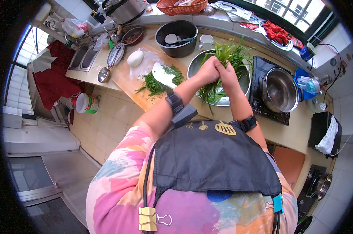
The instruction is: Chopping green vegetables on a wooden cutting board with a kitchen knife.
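Note:
Both my hands are closed around a bunch of long green leafy stalks (238, 55), held over a metal bowl (194, 65). My left hand (208, 70) grips the bunch from the left side, and my right hand (227, 74) presses against it from the right. Some stalks hang below my hands, and others lie in the bowl. On the wooden cutting board (124, 73) to the left are chopped greens (153, 85), a ball of white dough (135, 58) and a cleaver (164, 76) with a white blade, its handle end hidden by my left forearm.
Behind the board stands a dark pot (176, 52), with a white mug (206, 41) beside it. Right of the bowl, a pan (281, 90) sits on an induction cooker (257, 76). A sink (83, 58), a plate (116, 55) and a small metal bowl (103, 75) are at left.

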### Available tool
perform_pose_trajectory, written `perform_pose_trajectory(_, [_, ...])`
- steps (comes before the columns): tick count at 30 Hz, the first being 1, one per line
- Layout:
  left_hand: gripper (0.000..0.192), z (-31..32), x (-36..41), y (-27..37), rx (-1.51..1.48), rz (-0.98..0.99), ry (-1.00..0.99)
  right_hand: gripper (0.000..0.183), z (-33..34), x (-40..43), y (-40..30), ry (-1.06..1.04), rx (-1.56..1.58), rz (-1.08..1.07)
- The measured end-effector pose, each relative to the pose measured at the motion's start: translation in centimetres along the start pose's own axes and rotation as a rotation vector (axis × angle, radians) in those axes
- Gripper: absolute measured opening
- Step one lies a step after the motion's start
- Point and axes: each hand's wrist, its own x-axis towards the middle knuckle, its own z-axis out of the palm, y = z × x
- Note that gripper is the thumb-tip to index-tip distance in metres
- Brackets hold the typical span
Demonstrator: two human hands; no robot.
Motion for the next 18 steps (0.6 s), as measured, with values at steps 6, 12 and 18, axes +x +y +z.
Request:
perform_pose_trajectory(6, [0.055,-1.5,-1.6,0.4,-0.202,-0.11,-0.204,0.02,-1.6,0.6,0.0,0.137,0.292,-0.045])
perform_pose_trajectory(12, [0.047,-5.0,-3.4,0.5,-0.644,-0.266,-0.188,0.022,0.3,0.3,0.0,0.098,0.156,-0.099])
perform_pose_trajectory(18, [0.086,-6.4,-3.6,0.4,0.193,0.038,0.195,0.018,-1.8,1.5,-0.2,0.201,0.123,-0.036])
